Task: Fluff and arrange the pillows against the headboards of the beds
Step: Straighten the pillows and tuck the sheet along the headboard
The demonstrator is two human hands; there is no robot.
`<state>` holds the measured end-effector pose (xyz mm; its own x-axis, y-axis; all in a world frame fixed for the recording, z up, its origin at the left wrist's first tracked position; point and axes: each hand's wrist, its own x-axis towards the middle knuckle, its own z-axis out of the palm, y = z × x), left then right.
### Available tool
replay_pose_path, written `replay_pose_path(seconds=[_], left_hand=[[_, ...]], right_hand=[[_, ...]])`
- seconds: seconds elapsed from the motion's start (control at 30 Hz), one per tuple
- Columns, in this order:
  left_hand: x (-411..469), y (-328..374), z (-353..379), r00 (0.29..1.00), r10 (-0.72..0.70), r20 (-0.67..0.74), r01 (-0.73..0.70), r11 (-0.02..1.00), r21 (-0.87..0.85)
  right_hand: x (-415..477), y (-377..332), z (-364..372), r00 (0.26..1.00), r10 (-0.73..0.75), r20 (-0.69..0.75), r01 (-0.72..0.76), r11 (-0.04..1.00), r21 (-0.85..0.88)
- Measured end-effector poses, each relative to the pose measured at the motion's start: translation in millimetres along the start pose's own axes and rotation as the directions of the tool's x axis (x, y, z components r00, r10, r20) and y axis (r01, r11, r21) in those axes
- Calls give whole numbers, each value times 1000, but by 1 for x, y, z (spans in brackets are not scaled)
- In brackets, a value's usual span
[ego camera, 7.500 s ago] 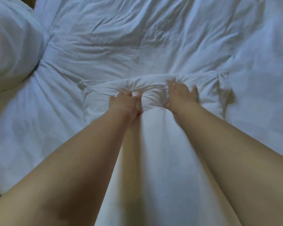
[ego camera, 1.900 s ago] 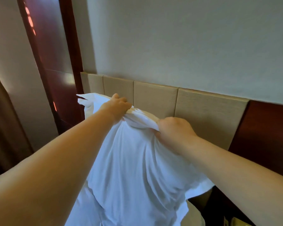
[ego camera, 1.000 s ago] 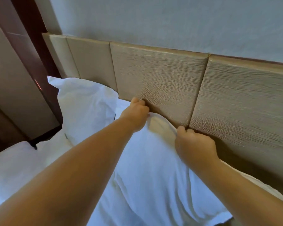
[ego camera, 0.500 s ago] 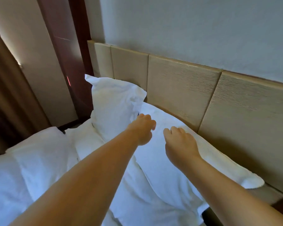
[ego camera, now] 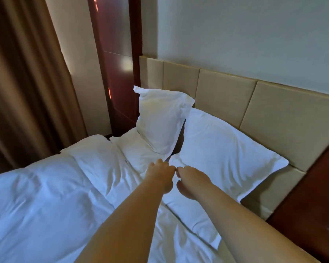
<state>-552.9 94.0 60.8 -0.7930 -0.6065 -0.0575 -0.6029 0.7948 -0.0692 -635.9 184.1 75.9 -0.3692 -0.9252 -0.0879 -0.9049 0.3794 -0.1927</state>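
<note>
The room has a pale wall (ego camera: 245, 25), a brown curtain (ego camera: 17, 82) on the left and a tan headboard (ego camera: 226, 92) along the back. A white duvet (ego camera: 46, 196) covers most of the bed (ego camera: 258, 204). There are two white pillows. The tall pillow (ego camera: 160, 118) stands up at the left end and leans on the headboard. The flat pillow (ego camera: 222, 149) lies just to its right, with its far side against the bottom of the headboard. My left grip (ego camera: 160, 174) and my right grip (ego camera: 192, 182) are side by side, almost touching, at the near left corner of the flat pillow. The fingers on both look bent. I cannot tell if they pinch the cloth or only rest on it. I think this pillow is light and very soft. It should squash when I press it and flop when I lift it. The cloth case looks loose, so it may slide over the stuffing if I grab only the thin edge. I would take a full handful at each of the two short ends, stuffing and all. Then I can shake it and stand it up. It will not break, so a firm squeeze is fine.
</note>
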Motion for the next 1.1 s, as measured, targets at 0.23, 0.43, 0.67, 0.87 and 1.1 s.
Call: replay_pose_path(seconds=[0.23,0.43,0.67,0.87,1.1], left_hand=[[-44,-22,23,993,-114,15,114,992,-55],[-29,-33,26,978,-204,-31,202,977,-70],[42,-26,55,949,-301,96,302,953,10],[140,5,71,941,-275,196,240,953,184],[192,41,97,939,-202,279,139,963,229]], right_hand=[[-21,-33,25,998,-49,-48,45,996,-76],[7,-25,29,992,-77,-95,70,995,-70],[87,35,62,994,-106,-21,105,993,-49],[169,113,91,998,-70,-7,70,996,60],[223,156,103,994,-45,101,28,987,160]])
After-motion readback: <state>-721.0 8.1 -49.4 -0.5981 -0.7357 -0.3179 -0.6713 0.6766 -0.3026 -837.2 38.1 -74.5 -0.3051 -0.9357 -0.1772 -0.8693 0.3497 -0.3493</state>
